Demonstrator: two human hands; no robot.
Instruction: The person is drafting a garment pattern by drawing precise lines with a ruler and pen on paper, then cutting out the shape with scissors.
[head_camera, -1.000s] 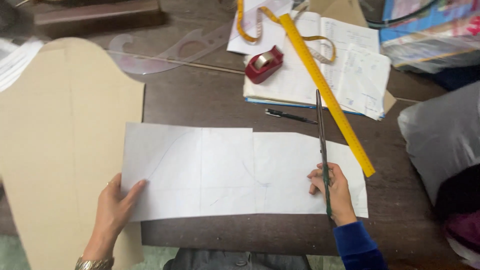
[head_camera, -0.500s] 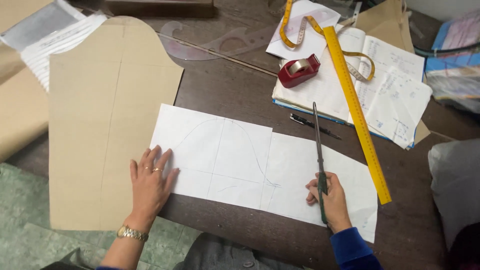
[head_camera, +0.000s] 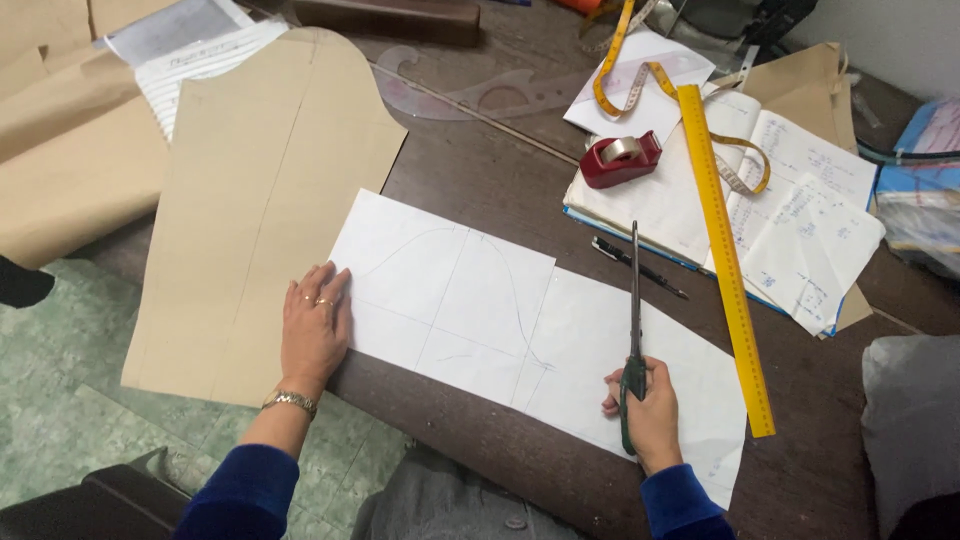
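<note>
From the head camera, a white sheet of paper (head_camera: 500, 330) with pencil lines lies flat on the dark table (head_camera: 500, 190). The right hand (head_camera: 650, 410) rests on the paper's near right part, fingers closed around the handles of a long pair of scissors (head_camera: 634, 320) whose closed blades point away across the sheet. The left hand (head_camera: 313, 325) lies flat, fingers spread open, pressing the paper's left edge where it meets a brown card pattern (head_camera: 260, 200). A yellow ruler (head_camera: 725, 260) lies just right of the scissors, overlapping an open notebook (head_camera: 700, 190). A red tape dispenser (head_camera: 620, 160) sits on the notebook, and a black pen (head_camera: 640, 268) lies along its near edge.
</note>
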